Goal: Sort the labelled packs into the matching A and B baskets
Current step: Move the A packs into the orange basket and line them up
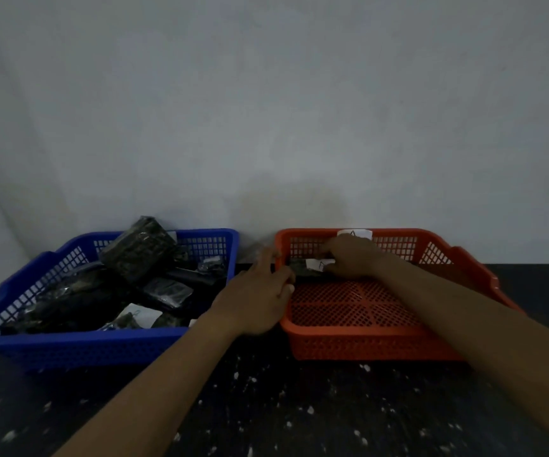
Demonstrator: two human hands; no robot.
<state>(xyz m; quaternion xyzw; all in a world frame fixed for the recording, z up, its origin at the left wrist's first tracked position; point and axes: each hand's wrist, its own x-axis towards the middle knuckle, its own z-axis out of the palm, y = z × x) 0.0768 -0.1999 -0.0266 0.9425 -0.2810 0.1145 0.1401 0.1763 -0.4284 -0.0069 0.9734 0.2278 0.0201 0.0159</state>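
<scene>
We are seeing the blue basket (68, 344) heaped with dark packs (141, 249). In the orange basket's (365, 344) far-left corner, our right hand (354, 258) is gripping a labelled pack (302, 268). Our left hand (259, 298) is resting straight-fingered on its rim.

One blue basket (101, 344), about six packs (141, 249) inside; one orange basket (365, 347), one pack (302, 268).

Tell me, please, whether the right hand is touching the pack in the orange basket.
Touching. The head view shows the right hand gripping the pack by its labelled end, inside the orange basket.
</scene>
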